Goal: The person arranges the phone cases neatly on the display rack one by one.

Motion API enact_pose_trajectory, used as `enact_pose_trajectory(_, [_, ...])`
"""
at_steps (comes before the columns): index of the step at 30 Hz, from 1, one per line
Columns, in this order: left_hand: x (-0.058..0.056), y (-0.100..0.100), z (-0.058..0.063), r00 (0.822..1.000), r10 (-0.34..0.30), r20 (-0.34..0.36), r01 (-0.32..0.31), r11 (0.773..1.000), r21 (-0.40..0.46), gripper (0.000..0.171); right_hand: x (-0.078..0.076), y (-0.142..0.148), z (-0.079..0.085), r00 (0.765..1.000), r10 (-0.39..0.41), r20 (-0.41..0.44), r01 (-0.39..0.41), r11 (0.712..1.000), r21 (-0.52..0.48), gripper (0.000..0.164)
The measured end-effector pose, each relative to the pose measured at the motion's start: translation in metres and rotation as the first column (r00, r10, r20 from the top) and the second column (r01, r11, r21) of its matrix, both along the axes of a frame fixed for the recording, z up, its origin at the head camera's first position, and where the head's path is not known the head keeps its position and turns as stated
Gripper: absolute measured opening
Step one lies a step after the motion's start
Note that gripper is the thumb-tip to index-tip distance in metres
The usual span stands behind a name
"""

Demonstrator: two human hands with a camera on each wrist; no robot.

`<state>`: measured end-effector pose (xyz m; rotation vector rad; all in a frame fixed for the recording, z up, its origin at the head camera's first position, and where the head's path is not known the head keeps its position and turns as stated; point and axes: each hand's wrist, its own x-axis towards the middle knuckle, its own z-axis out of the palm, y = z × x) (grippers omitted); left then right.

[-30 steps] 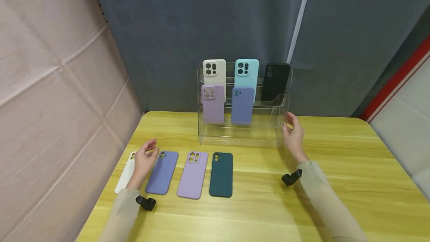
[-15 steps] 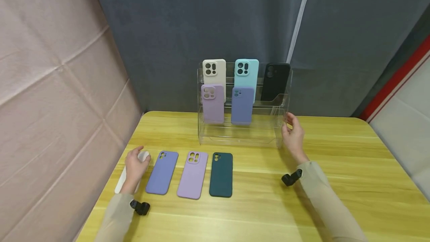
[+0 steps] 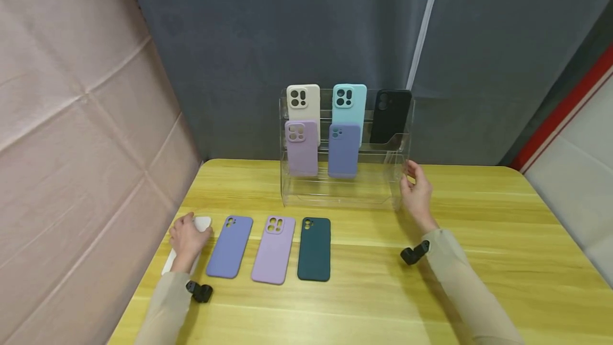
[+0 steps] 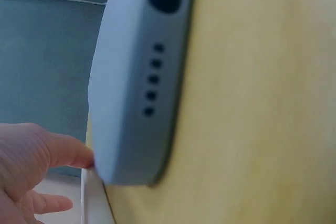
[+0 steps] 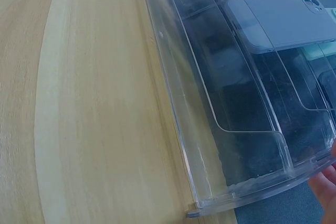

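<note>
White case (image 3: 204, 222) is judged light, bendable, best lifted by long edges; grip of left hand (image 3: 187, 236) unclear, clear rack (image 5: 247, 148) held by right hand (image 3: 418, 196).

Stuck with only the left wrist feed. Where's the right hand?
Observer: In the head view, the right hand is at the right side of the clear rack.
Operator: What's in the back row there?
Observer: Left to right, a cream case, an aqua case and a black case.
Operator: Which loose case lies furthest right?
Observer: A dark teal case, flat on the table.
</note>
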<state>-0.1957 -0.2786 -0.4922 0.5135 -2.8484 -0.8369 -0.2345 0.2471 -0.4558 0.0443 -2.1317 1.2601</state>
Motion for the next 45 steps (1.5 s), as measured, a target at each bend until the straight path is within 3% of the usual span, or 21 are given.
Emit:
enact_pose_trajectory(5, [0.000, 0.002, 0.002, 1.000, 0.004, 0.009, -0.004, 1.000, 0.005, 0.069, -0.001, 0.001, 0.000, 1.000, -0.002, 0.003, 0.002, 1.000, -0.005, 0.036])
enact_pose_trajectory(13, [0.000, 0.002, 0.004, 0.998, 0.016, -0.056, -0.016, 1.000, 0.011, 0.067, 0.000, 0.001, 0.001, 1.000, 0.004, 0.024, -0.004, 1.000, -0.001, 0.037])
enact_pose_trajectory(20, [-0.002, 0.003, 0.007, 0.999, 0.002, -0.043, -0.001, 1.000, 0.025, 0.067, 0.000, 0.001, 0.001, 1.000, -0.003, 0.023, 0.003, 1.000, -0.009, 0.037])
enact_pose_trajectory(26, [-0.005, 0.008, 0.014, 0.996, -0.021, -0.091, 0.024, 0.999, 0.031, 0.065, -0.001, 0.001, -0.001, 1.000, 0.000, 0.005, 0.000, 1.000, 0.001, 0.036])
enact_pose_trajectory(36, [-0.013, 0.030, 0.032, 0.974, -0.076, -0.213, 0.100, 0.990, 0.104, 0.061, 0.000, 0.001, -0.001, 1.000, 0.003, 0.011, -0.003, 1.000, 0.021, 0.036])
enact_pose_trajectory(45, [-0.026, 0.057, 0.057, 0.947, -0.125, -0.297, 0.170, 0.976, 0.132, 0.060, 0.002, 0.000, 0.002, 1.000, 0.002, 0.025, -0.002, 1.000, 0.012, 0.036])
